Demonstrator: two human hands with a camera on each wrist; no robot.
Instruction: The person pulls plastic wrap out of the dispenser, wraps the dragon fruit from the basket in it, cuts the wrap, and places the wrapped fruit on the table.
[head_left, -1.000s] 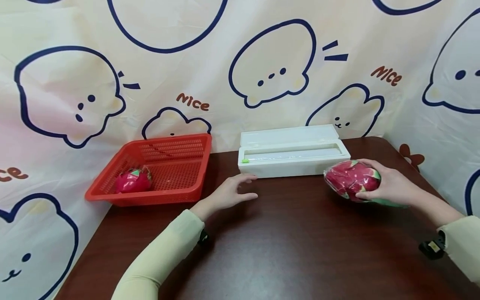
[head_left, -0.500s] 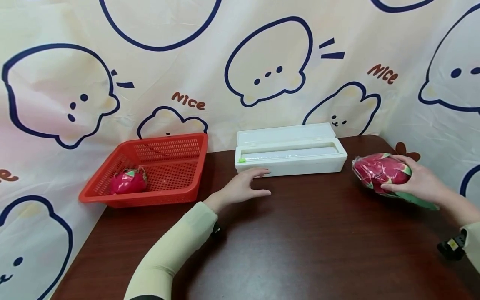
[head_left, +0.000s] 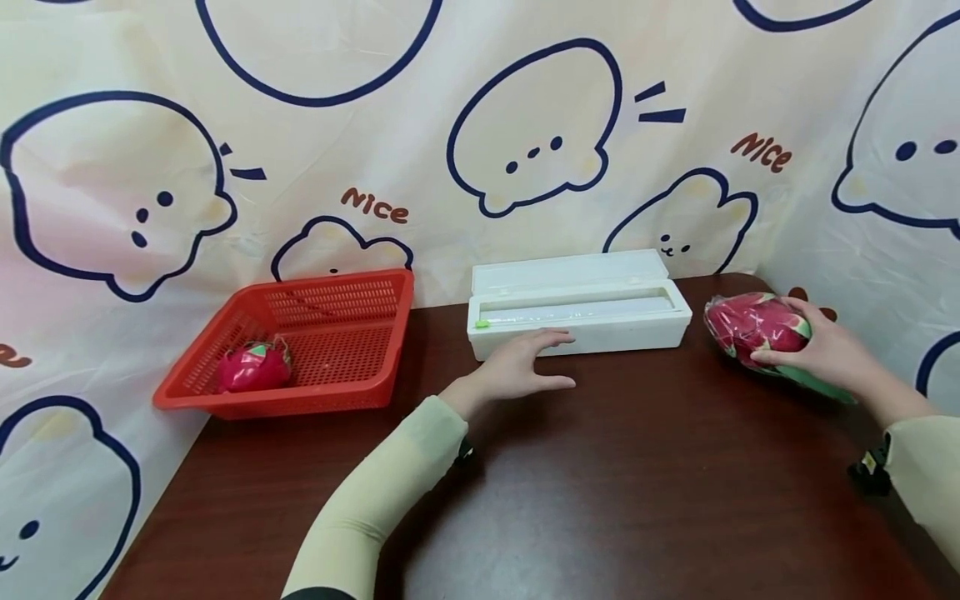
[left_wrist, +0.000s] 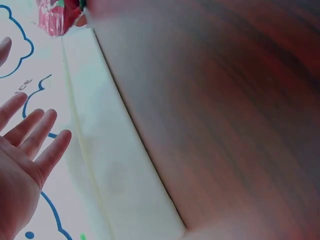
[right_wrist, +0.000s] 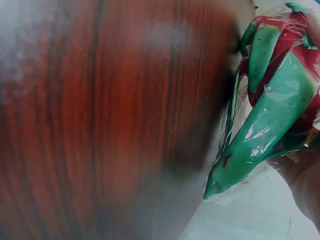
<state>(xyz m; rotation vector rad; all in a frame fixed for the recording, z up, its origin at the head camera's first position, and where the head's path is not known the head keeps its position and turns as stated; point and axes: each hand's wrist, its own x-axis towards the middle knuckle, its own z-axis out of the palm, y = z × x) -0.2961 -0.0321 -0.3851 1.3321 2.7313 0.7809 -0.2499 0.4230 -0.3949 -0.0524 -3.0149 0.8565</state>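
Observation:
At the right of the head view my right hand (head_left: 832, 350) grips a dragon fruit (head_left: 757, 325) covered in clear plastic film. Its long green scales (right_wrist: 275, 110) show through the shiny film in the right wrist view. Whether the fruit touches the table cannot be told. My left hand (head_left: 521, 371) is held out with fingers spread, holding nothing, in front of a long white box (head_left: 645, 332). The box's lid is up, and a roll of clear film (head_left: 573, 312) lies inside. Another dragon fruit (head_left: 255, 367) lies in the red basket (head_left: 390, 367) on the left.
A dark brown wooden table (head_left: 615, 492) carries everything. Behind and beside it hangs a pale cloth (head_left: 337, 150) printed with cartoon outlines. A small green tab (head_left: 482, 323) sits on the box's front left edge.
My right hand has carried the wrapped dragon fruit to the right and slightly back. The left hand has shifted right, along the front of the white box.

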